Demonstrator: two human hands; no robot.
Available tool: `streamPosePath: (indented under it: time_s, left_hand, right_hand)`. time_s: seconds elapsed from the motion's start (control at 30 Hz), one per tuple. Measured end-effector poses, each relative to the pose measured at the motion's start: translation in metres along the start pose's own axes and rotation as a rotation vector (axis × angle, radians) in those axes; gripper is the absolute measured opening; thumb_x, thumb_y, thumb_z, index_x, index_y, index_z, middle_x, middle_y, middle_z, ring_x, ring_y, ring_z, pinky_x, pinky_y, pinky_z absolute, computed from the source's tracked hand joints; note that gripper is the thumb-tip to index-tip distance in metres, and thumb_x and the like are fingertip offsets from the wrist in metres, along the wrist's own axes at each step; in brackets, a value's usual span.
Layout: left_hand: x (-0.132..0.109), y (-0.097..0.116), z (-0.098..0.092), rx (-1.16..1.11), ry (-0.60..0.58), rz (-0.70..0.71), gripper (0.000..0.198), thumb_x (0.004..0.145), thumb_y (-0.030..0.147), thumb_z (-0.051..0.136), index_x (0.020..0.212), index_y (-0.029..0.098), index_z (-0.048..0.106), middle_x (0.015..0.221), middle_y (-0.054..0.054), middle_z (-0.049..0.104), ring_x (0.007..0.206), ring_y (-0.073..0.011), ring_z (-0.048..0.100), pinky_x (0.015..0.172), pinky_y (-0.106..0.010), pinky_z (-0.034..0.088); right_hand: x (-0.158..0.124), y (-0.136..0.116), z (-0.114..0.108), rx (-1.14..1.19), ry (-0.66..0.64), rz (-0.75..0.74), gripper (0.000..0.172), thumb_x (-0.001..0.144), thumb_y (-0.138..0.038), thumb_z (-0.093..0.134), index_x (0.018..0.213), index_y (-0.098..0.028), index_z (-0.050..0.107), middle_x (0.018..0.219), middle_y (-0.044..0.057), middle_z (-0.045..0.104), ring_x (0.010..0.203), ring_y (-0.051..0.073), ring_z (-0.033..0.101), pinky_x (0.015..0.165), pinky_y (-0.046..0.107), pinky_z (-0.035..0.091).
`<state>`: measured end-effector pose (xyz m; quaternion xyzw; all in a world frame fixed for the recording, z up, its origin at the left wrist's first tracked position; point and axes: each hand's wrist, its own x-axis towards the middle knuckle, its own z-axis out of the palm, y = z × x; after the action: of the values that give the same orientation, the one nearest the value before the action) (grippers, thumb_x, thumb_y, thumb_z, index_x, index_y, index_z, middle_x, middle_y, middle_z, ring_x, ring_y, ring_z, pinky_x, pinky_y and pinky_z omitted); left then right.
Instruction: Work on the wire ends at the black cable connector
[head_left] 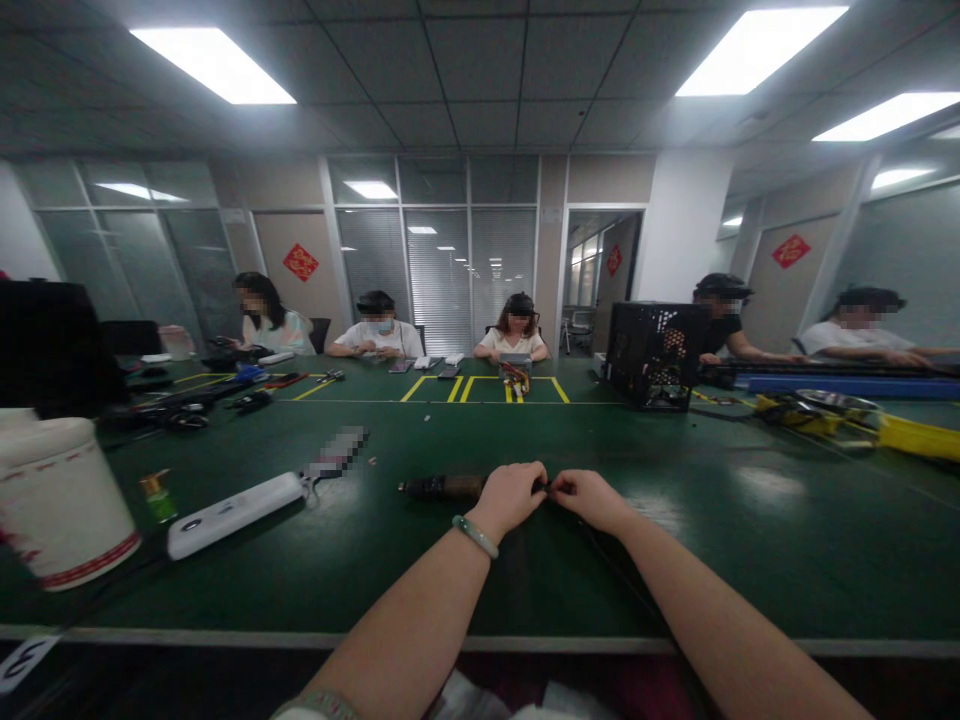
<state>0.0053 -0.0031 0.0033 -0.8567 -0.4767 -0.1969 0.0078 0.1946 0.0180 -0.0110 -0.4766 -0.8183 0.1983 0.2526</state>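
Tool (450,487); long axis crosswise, tip leftward; left hand (514,498): grip around rear; right hand (594,501): pinching cable (616,572)

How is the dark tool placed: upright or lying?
Lying: the dark tool stretches sideways along the green table, the left hand at one end.

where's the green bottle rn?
Head view, left side: the green bottle stands on the table, between the white cup and the near end of the white device.
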Motion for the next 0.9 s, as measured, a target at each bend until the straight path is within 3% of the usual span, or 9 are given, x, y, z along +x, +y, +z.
streamPosePath:
  time_s: [0.13,0.37,0.53,0.9]
  left_hand:
    - [0.0002,-0.0002,0.0005,0.01,-0.008,-0.034,0.015,0.083,0.034,0.056,0.094,0.023,0.055,0.092,-0.001,0.062,0.089,-0.0175,0.057,0.08,-0.029,0.042]
    - [-0.0004,-0.0007,-0.0021,0.015,-0.026,0.04,0.009,0.085,0.028,0.054,0.093,0.024,0.056,0.095,0.0,0.061,0.092,-0.0163,0.056,0.083,-0.029,0.041]
    - [-0.001,-0.0013,-0.0028,0.004,-0.02,0.018,0.016,0.084,0.027,0.054,0.1,0.024,0.053,0.098,0.0,0.061,0.092,-0.0165,0.057,0.081,-0.029,0.043]
    - [-0.0012,0.0009,-0.0047,-0.026,-0.006,0.062,0.009,0.085,0.024,0.051,0.092,0.023,0.057,0.098,-0.001,0.061,0.092,-0.0152,0.056,0.083,-0.028,0.042]
  right_hand:
    - [0.0,-0.0001,-0.0011,-0.025,0.001,-0.017,0.019,0.079,-0.031,0.057,0.086,-0.02,0.07,0.079,0.002,0.07,0.072,0.017,0.061,0.063,0.025,0.042]
    - [0.0005,0.0007,-0.0006,-0.045,0.003,-0.007,0.019,0.079,-0.032,0.057,0.087,-0.021,0.071,0.08,0.002,0.071,0.073,0.017,0.062,0.066,0.025,0.043]
    - [0.0004,0.0018,-0.0004,-0.044,0.01,-0.012,0.018,0.079,-0.032,0.057,0.086,-0.023,0.071,0.08,0.001,0.071,0.072,0.017,0.063,0.065,0.025,0.043]
    - [-0.0008,0.0025,-0.0004,-0.032,0.015,0.0,0.018,0.078,-0.03,0.058,0.087,-0.021,0.071,0.081,0.002,0.071,0.073,0.017,0.063,0.066,0.024,0.044]
